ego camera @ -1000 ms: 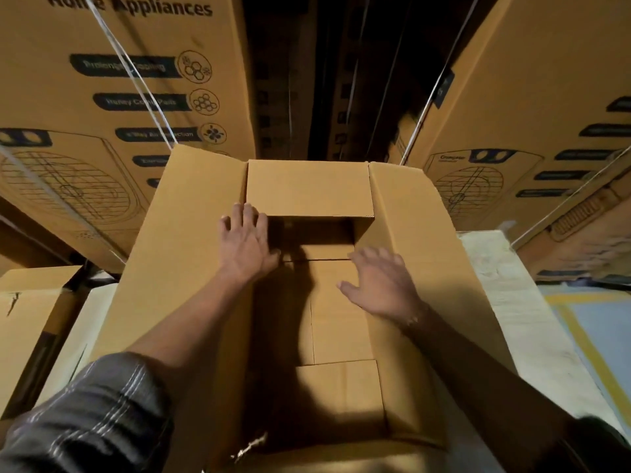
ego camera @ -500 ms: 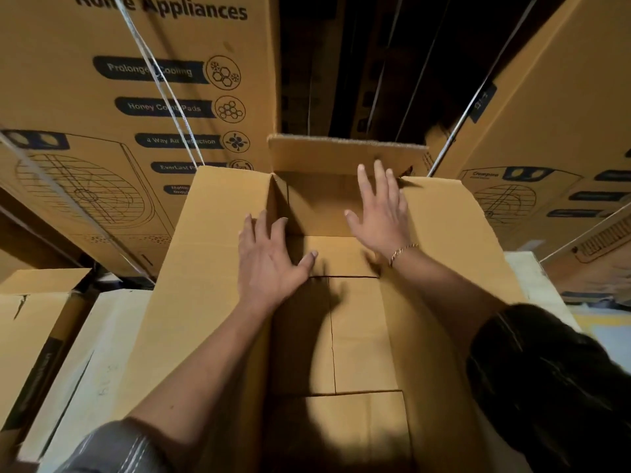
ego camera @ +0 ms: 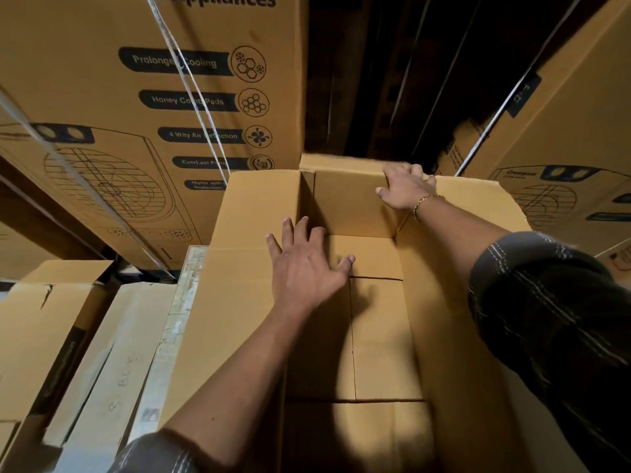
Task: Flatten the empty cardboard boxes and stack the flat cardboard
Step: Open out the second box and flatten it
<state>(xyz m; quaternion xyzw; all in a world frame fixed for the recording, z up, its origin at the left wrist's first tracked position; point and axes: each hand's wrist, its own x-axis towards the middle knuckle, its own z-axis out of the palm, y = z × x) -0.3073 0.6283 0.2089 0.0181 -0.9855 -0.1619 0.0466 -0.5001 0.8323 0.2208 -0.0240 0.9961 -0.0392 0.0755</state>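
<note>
An open plain cardboard box (ego camera: pixel 246 268) fills the middle of the view, its mouth towards me and its inner bottom flaps showing. My left hand (ego camera: pixel 307 268) is spread flat, fingers apart, over the box's left wall and inner edge. My right hand (ego camera: pixel 404 191) reaches to the far end and curls its fingers over the top edge of the far flap (ego camera: pixel 341 165), which stands pushed outward. A gold bracelet sits on my right wrist.
Large printed appliance cartons rise at the left (ego camera: pixel 136 114) and right (ego camera: pixel 563 148), bound with white straps, with a dark gap between them. Smaller plain cartons (ego camera: pixel 51 319) and a pale board (ego camera: pixel 170 319) lie at the lower left.
My right hand has moved from inside the box up to the far flap and pushed it outward. My left hand has slid a little farther in. The view has shifted closer.
</note>
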